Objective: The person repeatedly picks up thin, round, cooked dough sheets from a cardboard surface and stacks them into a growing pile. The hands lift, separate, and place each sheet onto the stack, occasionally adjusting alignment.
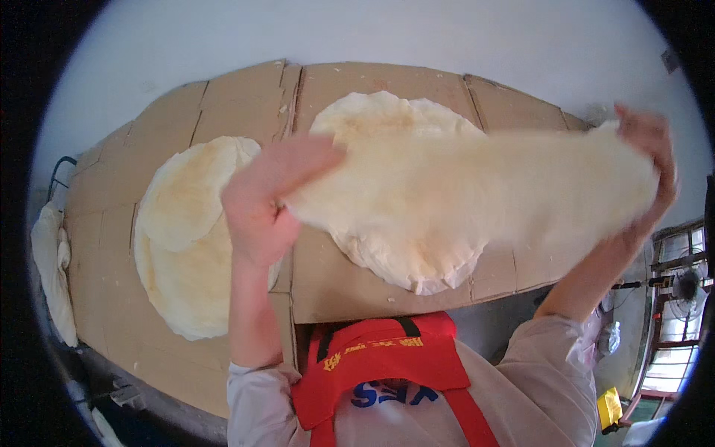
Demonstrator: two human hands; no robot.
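Observation:
A thin, pale flatbread (514,182) with light brown patches stretches between my hands, blurred by motion. My left hand (261,197) pinches its left edge between thumb and fingers. At its far right end my right hand (649,153) is closed on the edge, with the arm reaching out to that side. Beneath the held sheet, partly covered by it, lies a stack of round flatbreads (417,264) with wrinkled, uneven rims. To the left rests another pile of flatbreads (190,279), overlapping and partly hidden behind my left hand and forearm.
Flattened cardboard (350,287) covers the work surface, with creases and seams. A pale wall (372,33) stands along its far side. Bundled white cloth (52,261) sits at the left edge. On the right are a fan (687,284), a window and a yellow object (609,407).

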